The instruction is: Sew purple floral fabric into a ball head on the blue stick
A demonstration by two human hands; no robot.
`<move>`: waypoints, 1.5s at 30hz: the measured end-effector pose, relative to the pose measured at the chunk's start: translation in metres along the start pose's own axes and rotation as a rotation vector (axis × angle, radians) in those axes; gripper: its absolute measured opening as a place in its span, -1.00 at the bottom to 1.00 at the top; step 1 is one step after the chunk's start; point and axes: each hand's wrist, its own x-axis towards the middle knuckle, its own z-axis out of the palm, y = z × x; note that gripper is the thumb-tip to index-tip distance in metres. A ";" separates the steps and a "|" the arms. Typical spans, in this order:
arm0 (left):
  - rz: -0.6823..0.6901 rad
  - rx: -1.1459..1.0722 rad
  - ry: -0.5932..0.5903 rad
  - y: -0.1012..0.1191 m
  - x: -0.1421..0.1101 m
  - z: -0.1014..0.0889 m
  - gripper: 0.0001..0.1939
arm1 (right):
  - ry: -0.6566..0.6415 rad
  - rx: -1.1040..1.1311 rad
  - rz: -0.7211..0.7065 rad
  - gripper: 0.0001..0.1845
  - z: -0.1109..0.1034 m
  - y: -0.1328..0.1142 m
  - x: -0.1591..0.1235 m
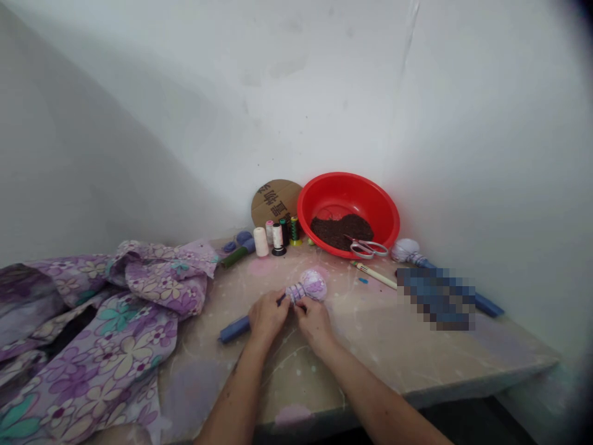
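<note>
My left hand (269,318) is closed around a stick with a blue-wrapped handle (235,330) whose far end carries a round head of purple floral cloth (315,284). Dark cord (299,292) is wound round the cloth below this ball. Just under the neck, the fingers of my right hand (312,316) are pinched together at the cord; the fingertips partly hide what they grip. The stick lies slanted low over the table, head towards the back right. A similar stick with a white cloth ball (406,250) lies to the right.
Purple floral fabric (125,340) is heaped at the left. Several thread spools (261,242) stand before a cardboard disc (273,201). Scissors (368,248) rest in a red basin (393,216) holding dark grains. A pale utility knife (377,276) lies nearby; a blurred patch covers something right.
</note>
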 end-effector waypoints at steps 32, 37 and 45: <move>-0.015 -0.012 -0.011 0.001 -0.001 -0.001 -0.62 | -0.022 -0.299 -0.079 -0.77 -0.012 -0.009 -0.010; 0.007 -0.011 -0.001 0.000 -0.001 0.000 -0.62 | -0.070 -0.366 -0.091 -0.75 -0.008 -0.012 -0.008; -0.008 -0.015 -0.017 0.002 -0.002 -0.004 -0.63 | -0.063 -0.369 -0.038 -0.70 -0.005 -0.015 -0.005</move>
